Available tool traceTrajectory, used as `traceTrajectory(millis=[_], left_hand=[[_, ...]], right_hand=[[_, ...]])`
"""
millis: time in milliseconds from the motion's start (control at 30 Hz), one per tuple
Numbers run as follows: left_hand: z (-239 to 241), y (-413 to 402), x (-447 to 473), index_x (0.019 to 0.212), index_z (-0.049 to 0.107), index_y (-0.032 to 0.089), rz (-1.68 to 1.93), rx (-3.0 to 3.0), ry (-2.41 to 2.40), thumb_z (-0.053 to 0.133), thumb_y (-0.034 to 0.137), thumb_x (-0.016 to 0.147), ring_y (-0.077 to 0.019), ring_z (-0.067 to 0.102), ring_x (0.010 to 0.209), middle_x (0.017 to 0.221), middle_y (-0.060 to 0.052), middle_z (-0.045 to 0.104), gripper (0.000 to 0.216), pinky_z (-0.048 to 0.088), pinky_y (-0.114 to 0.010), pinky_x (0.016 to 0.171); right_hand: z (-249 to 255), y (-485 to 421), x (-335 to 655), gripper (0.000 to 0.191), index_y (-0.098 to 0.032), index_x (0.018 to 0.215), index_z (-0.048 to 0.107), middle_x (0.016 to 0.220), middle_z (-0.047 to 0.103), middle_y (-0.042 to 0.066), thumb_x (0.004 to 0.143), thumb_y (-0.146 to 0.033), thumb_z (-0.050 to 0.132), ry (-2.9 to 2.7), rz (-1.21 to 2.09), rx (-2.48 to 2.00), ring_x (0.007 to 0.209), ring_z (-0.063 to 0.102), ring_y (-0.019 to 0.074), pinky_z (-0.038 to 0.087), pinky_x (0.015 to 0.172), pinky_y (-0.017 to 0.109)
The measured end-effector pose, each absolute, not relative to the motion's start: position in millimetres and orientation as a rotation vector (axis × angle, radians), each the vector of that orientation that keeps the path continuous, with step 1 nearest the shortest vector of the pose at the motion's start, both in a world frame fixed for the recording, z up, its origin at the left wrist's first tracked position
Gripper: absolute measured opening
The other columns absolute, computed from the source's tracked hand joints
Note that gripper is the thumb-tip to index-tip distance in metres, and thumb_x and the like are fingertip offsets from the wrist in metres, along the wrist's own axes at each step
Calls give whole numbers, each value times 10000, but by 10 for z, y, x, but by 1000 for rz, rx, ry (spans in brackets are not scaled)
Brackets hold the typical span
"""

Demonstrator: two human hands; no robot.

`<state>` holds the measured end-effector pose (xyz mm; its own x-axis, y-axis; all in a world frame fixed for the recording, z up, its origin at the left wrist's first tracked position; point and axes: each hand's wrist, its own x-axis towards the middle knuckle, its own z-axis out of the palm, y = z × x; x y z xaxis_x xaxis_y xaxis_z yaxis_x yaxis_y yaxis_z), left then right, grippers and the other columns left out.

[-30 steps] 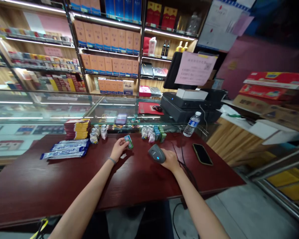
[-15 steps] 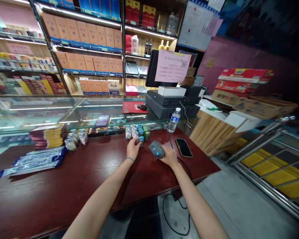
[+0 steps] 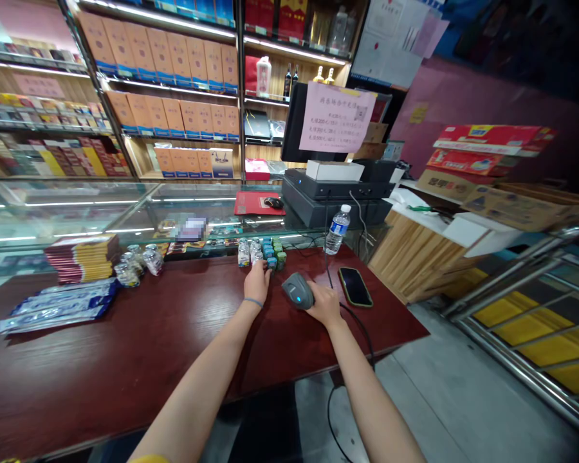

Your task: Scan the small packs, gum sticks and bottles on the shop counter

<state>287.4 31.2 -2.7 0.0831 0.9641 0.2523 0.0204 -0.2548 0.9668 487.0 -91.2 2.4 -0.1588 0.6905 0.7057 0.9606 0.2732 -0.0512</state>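
My right hand is wrapped round the handle of a grey barcode scanner, which has a blue light and a black cable. My left hand is at the near side of a cluster of small bottles, its thumb apart from the fingers and nothing visible between them. Its fingertips reach a clear bottle with pale contents and partly cover it. Just right of them stand blue bottles and green bottles. All these rest on the dark red wooden counter.
On the left lie stacked maroon-and-yellow packets, blue-and-silver sachets and several small jars. A phone and water bottle are on the right. Behind stand a glass case and a monitor. The scanner cable hangs off the counter edge.
My left hand has shifted left from a blue bottle to the clear bottle beside it, and the blue one now stands in the cluster. The scanner has moved slightly left. The view has shifted a little.
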Motion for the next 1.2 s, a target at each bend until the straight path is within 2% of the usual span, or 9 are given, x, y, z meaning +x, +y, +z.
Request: traceTrajectory(millis=[333,567,733,933,1200], left_hand=[[-12,327,2939,984,616,246,1291,1514,1091,729,164,783,-276,595,1120,1074,-99,645,245,436,-317,914],[-27,281,2761,1145,601,252,1278,1606,1117,715,293,825,-260,611,1006,1089,-98,636,342,440,-369,970],[6,290,2115,1139,625,253,1324,1609,1104,705,309,831,-238,610,981,1069,-82,647,323,453,-375,993],[46,335,989,1036,677,237,1564,1556,1229,746,261,787,-206,633,913,967,-60,668,259,478,-313,914],[-110,577,-131,1119,611,189,1622,1730,1666,614,301,866,-227,659,898,962,-75,676,276,518,-409,903]], right_hand=[[-31,-911,4881,347,-143,1079,661,835,741,92,799,-337,590,-1924,-558,-1503,715,694,237,475,658,316],[-1,-915,4860,338,-127,1072,664,826,745,108,809,-307,552,-1935,-647,-1465,697,696,238,475,647,317],[-6,-842,4625,360,-126,1102,655,826,745,99,799,-269,522,-1998,-660,-1366,717,696,231,488,667,312],[-58,-570,3847,351,-113,1110,652,857,748,102,828,-289,539,-2074,-582,-1209,717,688,213,464,663,306],[-97,-199,3015,343,-107,1100,649,838,746,96,872,-343,548,-2118,-523,-1030,703,676,209,420,648,319]])
